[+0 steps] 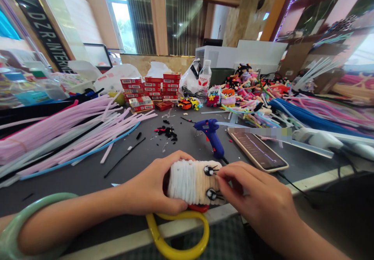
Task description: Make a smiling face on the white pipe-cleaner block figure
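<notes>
My left hand (pixel 149 186) wraps round a block covered in rows of white and beige pipe cleaner (pixel 189 182), holding it just above the table's front edge. Two black-and-white eyes with thin black lashes sit on its beige end; one is the upper eye (pixel 209 170), the other the lower eye (pixel 211 194). With thumb and forefinger pinched together, my right hand (pixel 254 186) is at the lashes of the upper eye. The fingertips partly cover them. Below the block, yellow-handled scissors (pixel 201 236) with a red part overhang the table edge.
A blue glue gun (pixel 212 135) stands behind the block, beside a phone (pixel 258 149). Pink and white pipe cleaners (pixel 73 131) spread over the left side. Red boxes (pixel 152 88) are stacked at the back, near finished fuzzy dolls (pixel 242 84). Black scraps (pixel 168 132) litter the middle.
</notes>
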Motion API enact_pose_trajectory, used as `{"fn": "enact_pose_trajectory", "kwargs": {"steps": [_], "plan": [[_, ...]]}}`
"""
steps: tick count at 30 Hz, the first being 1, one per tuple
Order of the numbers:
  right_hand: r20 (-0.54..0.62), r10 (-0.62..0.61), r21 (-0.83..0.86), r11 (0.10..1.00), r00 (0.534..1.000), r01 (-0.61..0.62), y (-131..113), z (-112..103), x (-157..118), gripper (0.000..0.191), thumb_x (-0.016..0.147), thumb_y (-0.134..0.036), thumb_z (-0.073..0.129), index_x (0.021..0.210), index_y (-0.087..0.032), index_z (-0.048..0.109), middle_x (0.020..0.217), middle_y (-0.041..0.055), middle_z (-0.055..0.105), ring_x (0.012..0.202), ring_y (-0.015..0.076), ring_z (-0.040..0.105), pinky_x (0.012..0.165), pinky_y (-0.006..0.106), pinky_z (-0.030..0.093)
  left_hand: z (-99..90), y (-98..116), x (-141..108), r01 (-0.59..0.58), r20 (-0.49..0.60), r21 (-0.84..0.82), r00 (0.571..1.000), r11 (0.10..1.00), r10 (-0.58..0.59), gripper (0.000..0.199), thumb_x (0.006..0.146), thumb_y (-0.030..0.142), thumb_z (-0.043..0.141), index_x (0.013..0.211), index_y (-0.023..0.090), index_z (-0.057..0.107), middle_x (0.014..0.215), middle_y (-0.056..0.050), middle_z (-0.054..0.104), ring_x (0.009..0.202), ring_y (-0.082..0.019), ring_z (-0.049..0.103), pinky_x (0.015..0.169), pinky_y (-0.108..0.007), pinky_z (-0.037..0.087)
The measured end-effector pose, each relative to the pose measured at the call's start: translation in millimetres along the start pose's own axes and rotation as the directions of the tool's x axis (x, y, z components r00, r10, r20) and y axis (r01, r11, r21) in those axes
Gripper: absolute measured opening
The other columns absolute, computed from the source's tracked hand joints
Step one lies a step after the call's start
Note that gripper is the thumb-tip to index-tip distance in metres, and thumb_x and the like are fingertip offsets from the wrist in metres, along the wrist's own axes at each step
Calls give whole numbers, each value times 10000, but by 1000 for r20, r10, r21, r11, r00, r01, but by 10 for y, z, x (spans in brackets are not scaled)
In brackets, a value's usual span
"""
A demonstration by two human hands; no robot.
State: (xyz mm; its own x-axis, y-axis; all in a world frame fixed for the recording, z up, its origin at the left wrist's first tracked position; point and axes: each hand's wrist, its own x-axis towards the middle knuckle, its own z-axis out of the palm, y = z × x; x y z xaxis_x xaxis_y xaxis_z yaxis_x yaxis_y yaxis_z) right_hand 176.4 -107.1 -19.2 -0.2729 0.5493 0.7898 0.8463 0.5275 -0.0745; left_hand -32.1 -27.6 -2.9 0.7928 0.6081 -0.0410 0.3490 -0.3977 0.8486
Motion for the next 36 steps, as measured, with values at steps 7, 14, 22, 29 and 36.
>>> {"fn": "enact_pose_trajectory", "kwargs": {"steps": [7,14,22,29,36], "plan": [[-31,55,24,998,998,-54,49,-23,11,83,909,-197,516,872,-191,590,709,-22,635,546,77,581,561,169,477,-17,0,3,19,-2,-23,1000,1000,-19,524,641,265,701,1109,216,470,954,3,637,838,-194,606,693,-273,479],[-61,2,-28,1000,998,-3,75,27,-36,108,919,-210,510,934,-175,611,782,16,680,590,89,630,609,173,513,-23,11,-3,50,20,-20,999,999,-49,520,631,250,698,1097,216,469,909,14,641,789,-181,605,644,-251,466],[-86,-44,-79,996,995,37,95,63,-33,181,940,-215,464,896,-182,637,800,38,724,682,92,687,679,141,534,25,-13,-20,34,-56,-57,998,998,-37,526,608,243,716,1083,222,490,870,28,632,756,-170,590,619,-237,445],[-86,-67,-142,988,994,55,109,79,-86,145,938,-225,469,973,-186,604,831,47,735,675,114,695,680,175,550,-22,-2,-14,40,15,-12,999,999,-40,533,639,262,708,1108,217,459,906,13,633,785,-178,597,635,-247,454],[44,-147,-207,966,988,153,190,32,-174,186,924,-175,460,1062,-230,572,866,39,724,696,152,691,629,227,548,-26,10,-12,37,4,3,999,999,-37,542,628,258,704,1108,219,456,896,15,627,780,-178,595,625,-246,454]]}}
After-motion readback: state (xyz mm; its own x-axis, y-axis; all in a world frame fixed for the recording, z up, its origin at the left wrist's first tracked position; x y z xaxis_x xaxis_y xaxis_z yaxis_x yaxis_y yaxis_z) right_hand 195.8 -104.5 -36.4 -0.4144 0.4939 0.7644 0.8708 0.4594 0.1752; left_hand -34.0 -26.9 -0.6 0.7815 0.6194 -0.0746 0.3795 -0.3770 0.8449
